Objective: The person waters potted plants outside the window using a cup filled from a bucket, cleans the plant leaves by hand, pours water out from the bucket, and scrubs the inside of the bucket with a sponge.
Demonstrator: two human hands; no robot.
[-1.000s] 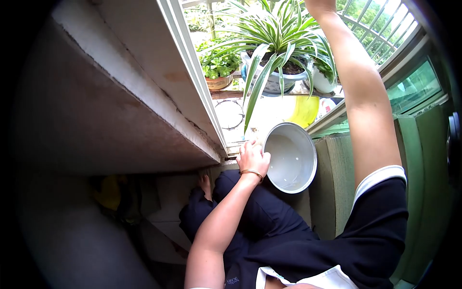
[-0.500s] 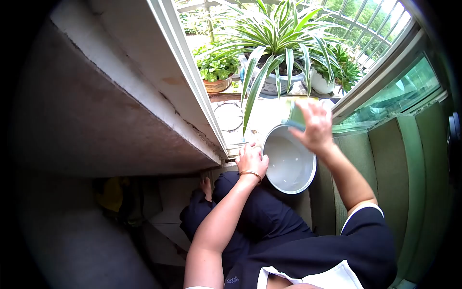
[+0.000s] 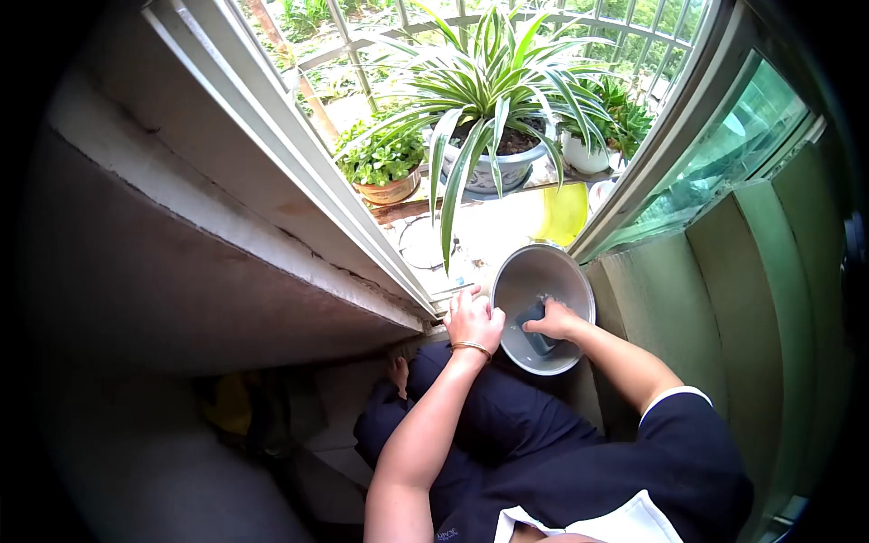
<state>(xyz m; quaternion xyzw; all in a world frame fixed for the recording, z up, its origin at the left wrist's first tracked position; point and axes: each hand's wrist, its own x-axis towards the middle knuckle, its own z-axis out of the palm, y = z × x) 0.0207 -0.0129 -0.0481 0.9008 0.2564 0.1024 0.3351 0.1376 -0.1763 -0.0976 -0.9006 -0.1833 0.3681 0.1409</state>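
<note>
My navy shirt [image 3: 652, 480], short right sleeve [image 3: 692, 425] edged in white, wide white collar [image 3: 615, 523], small pale lettering [image 3: 447, 534] on the shirt's left front, dark navy trousers [image 3: 507, 403], thin gold-coloured bangle [image 3: 472, 347] behind my left fingers [image 3: 472, 294], bare foot [image 3: 398, 373]

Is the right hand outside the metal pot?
No, the right hand is inside the metal pot, with the wrist crossing over its rim.

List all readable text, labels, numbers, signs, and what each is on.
Nothing can be read.
Dark shirt: small lettering low in the frame, too small to read.
Grey-blue flowerpot: dark markings, no readable words.
Metal pot: no lettering visible.
</note>
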